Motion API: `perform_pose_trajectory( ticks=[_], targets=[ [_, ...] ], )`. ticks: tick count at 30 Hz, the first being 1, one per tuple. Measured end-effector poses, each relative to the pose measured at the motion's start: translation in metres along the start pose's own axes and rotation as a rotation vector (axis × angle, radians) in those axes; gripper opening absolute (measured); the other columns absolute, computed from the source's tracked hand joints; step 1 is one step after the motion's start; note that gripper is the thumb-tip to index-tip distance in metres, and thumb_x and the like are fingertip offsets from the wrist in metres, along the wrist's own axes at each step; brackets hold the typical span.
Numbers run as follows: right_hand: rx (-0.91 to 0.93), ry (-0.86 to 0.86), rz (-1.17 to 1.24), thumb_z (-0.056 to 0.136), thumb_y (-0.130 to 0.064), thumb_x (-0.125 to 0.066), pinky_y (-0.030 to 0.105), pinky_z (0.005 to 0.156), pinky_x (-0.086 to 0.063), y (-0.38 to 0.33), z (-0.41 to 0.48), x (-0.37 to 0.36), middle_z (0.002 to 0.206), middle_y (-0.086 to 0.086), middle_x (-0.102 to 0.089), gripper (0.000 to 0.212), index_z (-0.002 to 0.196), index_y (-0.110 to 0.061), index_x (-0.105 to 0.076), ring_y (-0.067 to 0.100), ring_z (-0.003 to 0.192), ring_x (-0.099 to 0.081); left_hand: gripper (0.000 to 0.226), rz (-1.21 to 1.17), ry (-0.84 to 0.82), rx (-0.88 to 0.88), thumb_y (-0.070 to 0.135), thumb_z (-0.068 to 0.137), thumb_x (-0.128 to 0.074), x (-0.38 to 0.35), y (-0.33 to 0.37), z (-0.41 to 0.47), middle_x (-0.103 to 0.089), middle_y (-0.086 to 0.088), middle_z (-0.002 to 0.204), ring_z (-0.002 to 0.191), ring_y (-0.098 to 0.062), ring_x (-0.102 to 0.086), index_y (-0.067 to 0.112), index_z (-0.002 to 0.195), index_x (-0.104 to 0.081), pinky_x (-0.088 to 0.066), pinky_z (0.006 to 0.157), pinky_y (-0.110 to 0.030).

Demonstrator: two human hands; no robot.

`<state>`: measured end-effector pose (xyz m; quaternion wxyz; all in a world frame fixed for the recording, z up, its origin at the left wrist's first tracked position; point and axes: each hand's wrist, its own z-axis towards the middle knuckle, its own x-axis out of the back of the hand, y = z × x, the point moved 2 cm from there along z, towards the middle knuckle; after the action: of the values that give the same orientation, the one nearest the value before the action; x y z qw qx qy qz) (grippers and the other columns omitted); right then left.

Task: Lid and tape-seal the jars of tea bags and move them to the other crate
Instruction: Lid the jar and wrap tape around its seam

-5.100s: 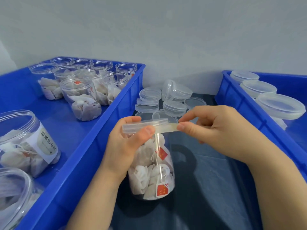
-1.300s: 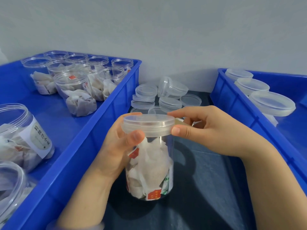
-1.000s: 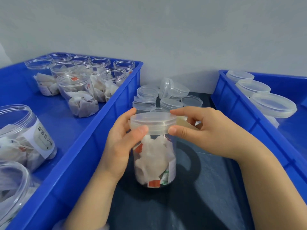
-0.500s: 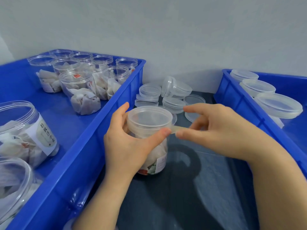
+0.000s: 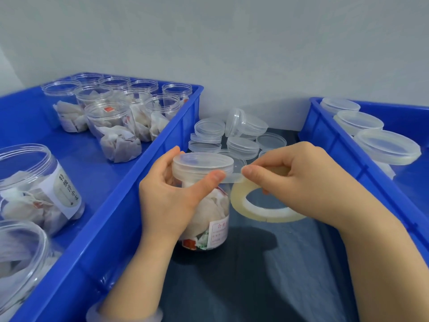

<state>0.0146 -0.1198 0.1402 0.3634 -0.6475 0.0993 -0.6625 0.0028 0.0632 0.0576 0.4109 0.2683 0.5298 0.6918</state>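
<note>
A clear jar of tea bags [image 5: 214,217] stands on the dark table between two blue crates, its clear lid [image 5: 202,163] on top. My left hand [image 5: 169,194] grips the jar just under the lid, thumb pressing a strip of clear tape [image 5: 233,178] against the lid's rim. My right hand [image 5: 294,175] pinches the tape strip and carries the tape roll [image 5: 260,205], which hangs around its fingers beside the jar.
The left blue crate [image 5: 130,205] holds several open jars of tea bags [image 5: 116,133]. The right blue crate [image 5: 348,163] holds lidded jars [image 5: 386,147]. Loose clear lids [image 5: 232,135] lie piled behind the jar by the white wall.
The jar has been set upright on the table and turned, so its white label faces me. The tape roll has come into view on my right hand, a strip stretched to the lid.
</note>
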Motion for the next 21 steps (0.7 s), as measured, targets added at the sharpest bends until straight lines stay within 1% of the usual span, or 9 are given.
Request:
perform_pose_trajectory(
  ticks=[2, 4, 6, 8, 10, 12, 15, 18, 21],
  targets=[
    [-0.017, 0.025, -0.042, 0.066, -0.060, -0.051, 0.034, 0.074, -0.053, -0.002, 0.000, -0.002, 0.068, -0.016, -0.066, 0.028, 0.074, -0.039, -0.068, 0.003, 0.070, -0.061, 0.106, 0.003, 0.000, 0.002, 0.060, 0.025, -0.084, 0.001, 0.000, 0.002, -0.068, 0.031, 0.092, 0.094, 0.008, -0.064, 0.021, 0.121, -0.060, -0.050, 0.076, -0.009],
    [-0.020, 0.058, -0.068, 0.065, -0.058, -0.053, 0.037, 0.080, -0.050, -0.003, 0.001, -0.004, 0.070, -0.017, -0.063, 0.027, 0.077, -0.039, -0.068, 0.007, 0.071, -0.057, 0.107, -0.007, 0.000, 0.019, 0.056, 0.023, -0.088, 0.001, -0.002, 0.003, -0.070, 0.023, 0.094, 0.092, 0.004, -0.066, 0.020, 0.119, -0.061, -0.051, 0.075, -0.010],
    [-0.028, 0.083, -0.061, 0.070, -0.055, -0.059, 0.040, 0.079, -0.049, -0.004, 0.002, -0.006, 0.066, -0.015, -0.061, 0.025, 0.079, -0.035, -0.070, 0.009, 0.066, -0.052, 0.102, -0.043, -0.010, 0.057, 0.052, 0.027, -0.092, 0.001, -0.004, 0.005, -0.071, 0.015, 0.099, 0.094, 0.000, -0.067, 0.020, 0.119, -0.062, -0.053, 0.077, -0.012],
    [-0.033, 0.092, -0.055, 0.073, -0.053, -0.064, 0.038, 0.074, -0.048, -0.002, 0.004, -0.008, 0.061, -0.015, -0.058, 0.023, 0.078, -0.032, -0.072, 0.009, 0.062, -0.049, 0.089, -0.073, -0.026, 0.088, 0.053, 0.032, -0.085, 0.002, -0.005, 0.005, -0.072, 0.013, 0.100, 0.095, -0.001, -0.067, 0.025, 0.114, -0.063, -0.053, 0.077, -0.013],
    [-0.034, 0.107, -0.061, 0.073, -0.054, -0.064, 0.038, 0.075, -0.048, -0.001, 0.005, -0.009, 0.061, -0.015, -0.058, 0.024, 0.078, -0.031, -0.072, 0.011, 0.065, -0.051, 0.079, -0.104, -0.038, 0.106, 0.054, 0.033, -0.082, 0.002, -0.005, 0.006, -0.073, 0.010, 0.100, 0.096, -0.003, -0.068, 0.028, 0.106, -0.064, -0.054, 0.076, -0.015],
    [-0.035, 0.121, -0.064, 0.073, -0.055, -0.064, 0.040, 0.077, -0.049, -0.001, 0.006, -0.009, 0.064, -0.015, -0.061, 0.026, 0.079, -0.031, -0.072, 0.013, 0.069, -0.055, 0.073, -0.132, -0.048, 0.117, 0.052, 0.034, -0.082, 0.001, -0.005, 0.006, -0.073, 0.007, 0.099, 0.095, -0.006, -0.069, 0.029, 0.101, -0.064, -0.054, 0.075, -0.017],
    [-0.025, 0.135, -0.091, 0.075, -0.056, -0.064, 0.040, 0.081, -0.050, -0.002, 0.007, -0.012, 0.074, -0.015, -0.066, 0.027, 0.082, -0.032, -0.072, 0.013, 0.079, -0.061, 0.072, -0.163, -0.070, 0.118, 0.048, 0.035, -0.082, 0.002, -0.004, 0.007, -0.074, 0.006, 0.098, 0.094, -0.007, -0.069, 0.028, 0.101, -0.065, -0.053, 0.073, -0.016],
    [-0.026, 0.142, -0.141, 0.076, -0.060, -0.061, 0.037, 0.082, -0.049, -0.002, 0.007, -0.016, 0.083, -0.014, -0.068, 0.032, 0.088, -0.031, -0.070, 0.013, 0.085, -0.061, 0.073, -0.193, -0.106, 0.124, 0.039, 0.035, -0.087, 0.003, -0.006, 0.007, -0.075, 0.008, 0.092, 0.089, -0.007, -0.070, 0.026, 0.103, -0.064, -0.052, 0.070, -0.015],
    [-0.030, 0.113, -0.232, 0.076, -0.066, -0.052, 0.034, 0.077, -0.048, -0.001, 0.006, -0.019, 0.092, -0.010, -0.068, 0.044, 0.099, -0.031, -0.066, 0.016, 0.091, -0.060, 0.076, -0.228, -0.151, 0.133, 0.031, 0.045, -0.084, 0.002, -0.006, 0.007, -0.075, 0.012, 0.086, 0.085, -0.006, -0.070, 0.022, 0.115, -0.058, -0.052, 0.068, -0.015]
  ],
)
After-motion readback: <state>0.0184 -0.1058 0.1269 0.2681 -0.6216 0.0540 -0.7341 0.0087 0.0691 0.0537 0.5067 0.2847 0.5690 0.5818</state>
